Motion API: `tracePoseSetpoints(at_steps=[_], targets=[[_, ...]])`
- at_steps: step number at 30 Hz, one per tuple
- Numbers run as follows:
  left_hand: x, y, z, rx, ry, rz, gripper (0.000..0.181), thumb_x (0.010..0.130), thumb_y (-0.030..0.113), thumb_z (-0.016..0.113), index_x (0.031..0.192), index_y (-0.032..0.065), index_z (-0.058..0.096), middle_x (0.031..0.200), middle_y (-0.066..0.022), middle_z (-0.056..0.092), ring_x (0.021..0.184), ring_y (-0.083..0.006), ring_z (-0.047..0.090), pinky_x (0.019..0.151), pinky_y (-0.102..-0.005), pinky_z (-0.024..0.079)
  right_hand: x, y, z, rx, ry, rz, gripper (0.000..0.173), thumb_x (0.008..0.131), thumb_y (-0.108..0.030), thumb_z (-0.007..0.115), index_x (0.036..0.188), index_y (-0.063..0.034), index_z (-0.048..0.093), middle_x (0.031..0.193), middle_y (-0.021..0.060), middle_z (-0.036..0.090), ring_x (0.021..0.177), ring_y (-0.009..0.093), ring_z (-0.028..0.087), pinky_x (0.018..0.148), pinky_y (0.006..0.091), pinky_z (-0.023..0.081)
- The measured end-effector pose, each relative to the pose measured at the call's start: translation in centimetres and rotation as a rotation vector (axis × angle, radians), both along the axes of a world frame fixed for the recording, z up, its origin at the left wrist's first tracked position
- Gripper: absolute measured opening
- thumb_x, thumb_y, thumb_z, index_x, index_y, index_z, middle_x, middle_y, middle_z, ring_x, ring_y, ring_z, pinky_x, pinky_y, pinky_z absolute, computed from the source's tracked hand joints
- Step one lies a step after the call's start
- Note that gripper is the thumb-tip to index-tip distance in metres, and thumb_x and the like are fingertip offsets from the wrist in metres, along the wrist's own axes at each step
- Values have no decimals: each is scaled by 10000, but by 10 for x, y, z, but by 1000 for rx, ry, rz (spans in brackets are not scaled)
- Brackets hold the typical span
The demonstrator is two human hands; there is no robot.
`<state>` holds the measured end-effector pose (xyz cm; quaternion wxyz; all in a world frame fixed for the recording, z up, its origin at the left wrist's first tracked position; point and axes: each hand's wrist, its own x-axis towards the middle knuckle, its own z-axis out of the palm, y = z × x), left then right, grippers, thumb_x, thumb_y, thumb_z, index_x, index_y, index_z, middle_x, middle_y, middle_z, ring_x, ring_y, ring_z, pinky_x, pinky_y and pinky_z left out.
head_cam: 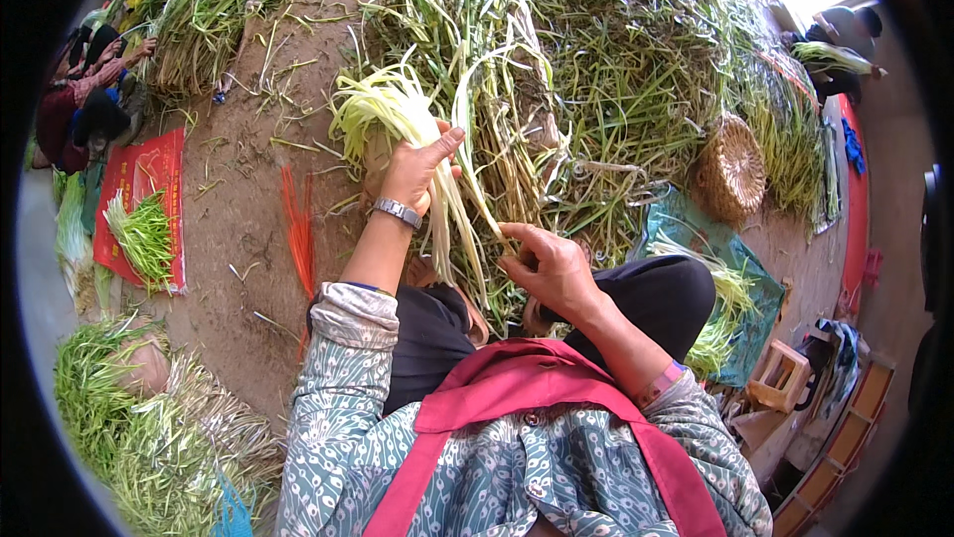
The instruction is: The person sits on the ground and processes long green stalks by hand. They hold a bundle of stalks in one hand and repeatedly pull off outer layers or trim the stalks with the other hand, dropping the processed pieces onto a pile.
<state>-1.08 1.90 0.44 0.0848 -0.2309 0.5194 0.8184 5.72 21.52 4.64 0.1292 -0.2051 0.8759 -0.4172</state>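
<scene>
My left hand [421, 168], with a metal watch at the wrist, grips a bunch of pale yellow-green leafy stalks [387, 105]. The leaves fan out beyond the fingers, and the white stem ends hang down towards my lap. A single long stalk [477, 183] stands beside the bunch. Its lower end is pinched between the thumb and fingers of my right hand [551, 269]. Just past both hands lies a heap of long, partly dried stalks and leaves [492, 90]. My feet, partly hidden, are at its near edge.
A wicker basket [734, 168] tilts against the greens at right, near a teal plastic sheet [749, 347] bearing stalks. Orange-red ties [298, 228] lie left. Farther left are cut greens on a red sack [171, 164] with writing. People work at both sides. A small wooden stool [779, 377] stands right.
</scene>
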Motion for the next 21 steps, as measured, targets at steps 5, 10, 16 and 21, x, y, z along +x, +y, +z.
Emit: tracePoseSetpoints(at_steps=[5,10,16,21], targets=[[0,6,-8,-28,-36,-6,265,674,130,679,854,58,497,687,-13,513,609,-100,503,471,-231,455,10,12,-7,3,97,-19,327,695,-143,602,1012,-109,529,764,81,558,585,213,551,525,307,452],[-1,8,-13,39,-87,-72,277,688,108,658,903,88,485,736,-3,535,646,-114,521,513,-257,455,11,19,-16,-83,14,-37,342,706,-139,603,1033,-83,517,727,61,546,580,149,544,521,270,450],[-3,8,-15,76,-67,-23,285,692,84,650,918,87,477,781,-17,554,668,-127,539,542,-267,445,-29,-7,-32,-566,-866,-166,418,820,-334,476,1123,-51,427,922,30,524,754,125,551,542,222,450],[-6,5,-9,45,-18,3,297,703,65,632,940,79,454,831,-33,559,759,-145,554,586,-288,449,-63,-40,-52,-836,-1006,-253,268,824,-303,487,972,-81,516,825,-7,559,665,69,537,487,180,439]])
